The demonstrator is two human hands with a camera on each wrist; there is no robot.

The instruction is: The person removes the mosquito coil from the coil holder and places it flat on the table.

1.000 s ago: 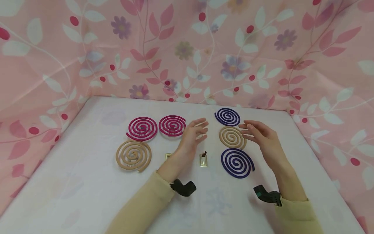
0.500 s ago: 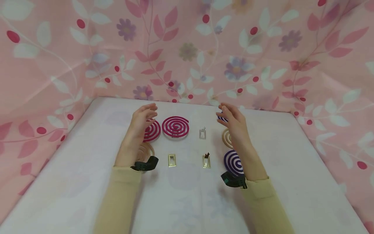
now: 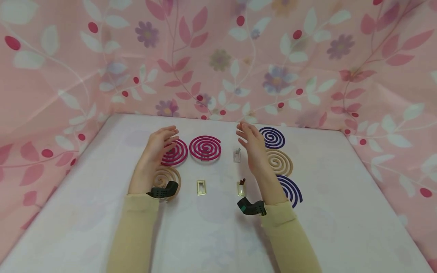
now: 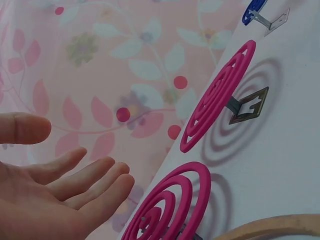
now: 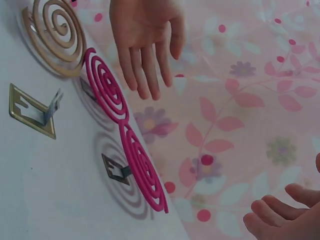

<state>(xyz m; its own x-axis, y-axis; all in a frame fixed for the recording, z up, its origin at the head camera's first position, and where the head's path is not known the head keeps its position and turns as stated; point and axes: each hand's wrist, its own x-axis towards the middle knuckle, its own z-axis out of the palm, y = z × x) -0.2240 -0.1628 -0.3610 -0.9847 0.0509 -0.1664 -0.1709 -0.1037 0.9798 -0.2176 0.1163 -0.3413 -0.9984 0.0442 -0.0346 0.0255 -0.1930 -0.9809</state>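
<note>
My left hand hovers above the left pink mosquito coil and holds nothing; its fingers are relaxed in the left wrist view. Partly under that wrist lies a tan coil. A second pink coil sits on a metal stand, between the hands. My right hand, also holding nothing, hangs beside a small silver stand, left of a tan coil. A blue coil lies behind that one and another blue coil in front, partly hidden by the right forearm.
A gold stand without a coil lies in the middle of the white table. To its right is another gold stand with a brown upright prong. Pink floral cloth hangs behind and at both sides.
My left hand has swung left from the middle to the pink coil. My right hand has moved left, off the blue and tan coils, toward the silver stand. The coils have stayed put.
</note>
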